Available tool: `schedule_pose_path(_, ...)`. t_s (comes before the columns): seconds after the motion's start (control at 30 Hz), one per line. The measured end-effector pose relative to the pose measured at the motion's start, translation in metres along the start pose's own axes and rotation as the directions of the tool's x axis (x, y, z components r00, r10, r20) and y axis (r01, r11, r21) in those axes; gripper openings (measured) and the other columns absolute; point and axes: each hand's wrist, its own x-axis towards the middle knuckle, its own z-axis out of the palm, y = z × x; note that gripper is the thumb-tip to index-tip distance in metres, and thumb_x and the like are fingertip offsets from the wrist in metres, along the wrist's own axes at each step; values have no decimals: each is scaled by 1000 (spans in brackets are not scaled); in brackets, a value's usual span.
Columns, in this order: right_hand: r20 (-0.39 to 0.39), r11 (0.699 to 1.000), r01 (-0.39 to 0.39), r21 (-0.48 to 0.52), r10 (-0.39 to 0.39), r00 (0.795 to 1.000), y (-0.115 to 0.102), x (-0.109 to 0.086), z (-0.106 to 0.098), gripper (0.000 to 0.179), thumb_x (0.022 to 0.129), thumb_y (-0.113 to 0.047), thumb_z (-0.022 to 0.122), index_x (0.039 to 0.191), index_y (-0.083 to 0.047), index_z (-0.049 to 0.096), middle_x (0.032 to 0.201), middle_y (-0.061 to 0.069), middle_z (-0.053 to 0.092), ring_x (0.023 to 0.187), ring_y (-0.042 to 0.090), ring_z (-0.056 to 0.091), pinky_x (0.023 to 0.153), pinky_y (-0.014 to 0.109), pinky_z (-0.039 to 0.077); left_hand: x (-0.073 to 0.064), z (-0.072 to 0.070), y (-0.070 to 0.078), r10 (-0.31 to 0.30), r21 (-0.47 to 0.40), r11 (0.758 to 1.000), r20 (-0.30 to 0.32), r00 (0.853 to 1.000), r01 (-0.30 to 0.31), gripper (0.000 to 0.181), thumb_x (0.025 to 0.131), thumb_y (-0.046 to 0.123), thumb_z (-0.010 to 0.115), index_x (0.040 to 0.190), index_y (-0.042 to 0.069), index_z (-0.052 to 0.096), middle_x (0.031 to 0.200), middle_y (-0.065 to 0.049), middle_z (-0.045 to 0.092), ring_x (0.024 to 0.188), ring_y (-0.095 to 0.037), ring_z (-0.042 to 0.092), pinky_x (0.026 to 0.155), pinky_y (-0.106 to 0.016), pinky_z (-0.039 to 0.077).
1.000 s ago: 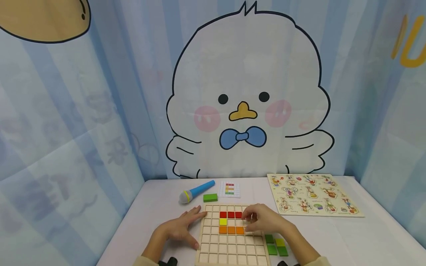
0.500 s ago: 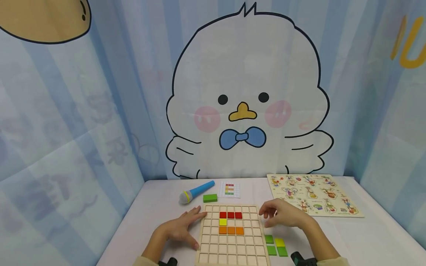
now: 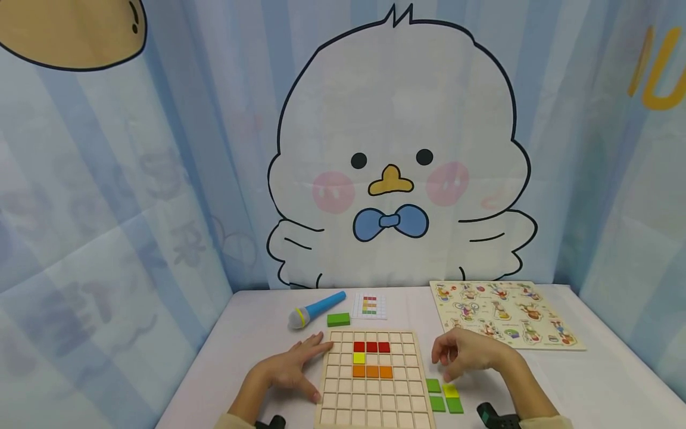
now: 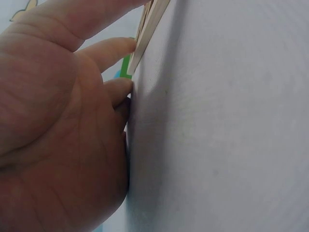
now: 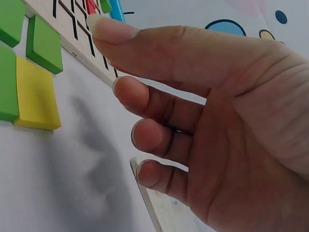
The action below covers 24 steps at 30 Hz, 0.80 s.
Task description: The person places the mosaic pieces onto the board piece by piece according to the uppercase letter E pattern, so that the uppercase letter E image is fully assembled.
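Note:
My left hand (image 3: 292,366) rests at the left side of a wooden grid board (image 3: 358,401), fingers spread, with thumb and fingertips at its edge. In the grid sit red tiles (image 3: 371,347), one yellow tile (image 3: 359,358) and orange tiles (image 3: 372,372). My right hand (image 3: 468,351) hovers right of the board, fingers loosely bent and holding nothing. Just below its fingertips a loose yellow tile (image 5: 37,94) lies among green tiles (image 5: 44,43). In the left wrist view, the board's edge (image 4: 149,31) meets the fingers.
Behind the board are a blue toy microphone (image 3: 316,310), a green block (image 3: 338,319) and a small card with a coloured grid pattern (image 3: 370,306). An animal picture board (image 3: 501,316) lies at the back right. A printed curtain (image 3: 396,107) hangs behind the table.
My right hand has left the grid board, moving right and then down toward the loose tiles. The left hand has stayed at the board's edge.

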Motion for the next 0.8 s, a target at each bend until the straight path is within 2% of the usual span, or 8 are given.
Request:
schedule_pose_path(0.23,39,997,-52,57,50,998,4,-3,2,31,73,-3,88,100,-3,72,85,6,63,77,16,53,64,24,40,1,1,0,0,-7,1000,4,1000,0,105,73,41,94,161,38,36,177,-7,12,160,-47,7,120,-78,10)
schedule_pose_path(0.5,109,992,-34,119,21,994,10,-2,1,32,70,3,86,98,5,69,84,5,60,76,14,54,66,23,44,1,1,-1,-1,-10,1000,1,1000,1,105,73,40,94,161,38,37,177,-7,11,161,-46,7,121,-77,9)
schedule_pose_path(0.8,127,995,-13,100,0,992,13,-2,4,32,67,5,85,95,5,69,81,3,59,73,11,53,64,20,42,1,0,0,-2,8,1000,-2,1000,2,105,73,39,94,161,37,37,176,-8,12,160,-47,7,119,-79,10)
